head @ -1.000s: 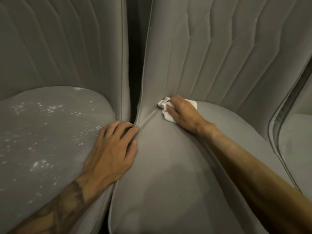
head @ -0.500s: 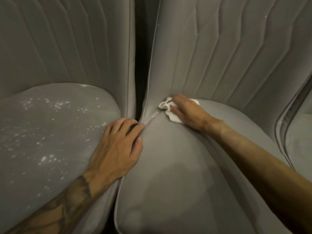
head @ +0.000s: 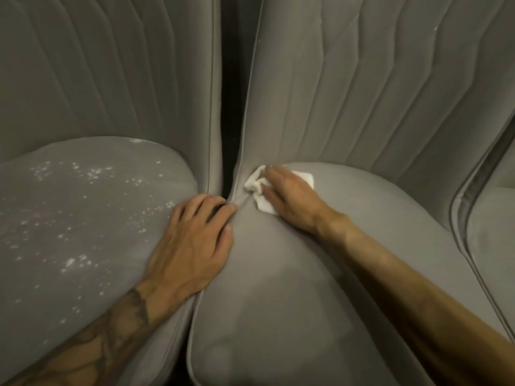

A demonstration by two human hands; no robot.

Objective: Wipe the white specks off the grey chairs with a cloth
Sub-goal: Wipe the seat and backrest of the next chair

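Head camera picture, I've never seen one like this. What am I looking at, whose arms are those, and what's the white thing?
This is one view from a camera worn on a person's head, looking down, so both arms are the wearer's own; there is no robot. Three grey chairs stand side by side. The left chair has white specks across its seat, the middle chair looks mostly clean, and only an edge of the right chair shows. The left hand rests across the gap between the left and middle seats. The right hand holds a bunched white cloth, pressing it into the crease where the middle seat meets its back.
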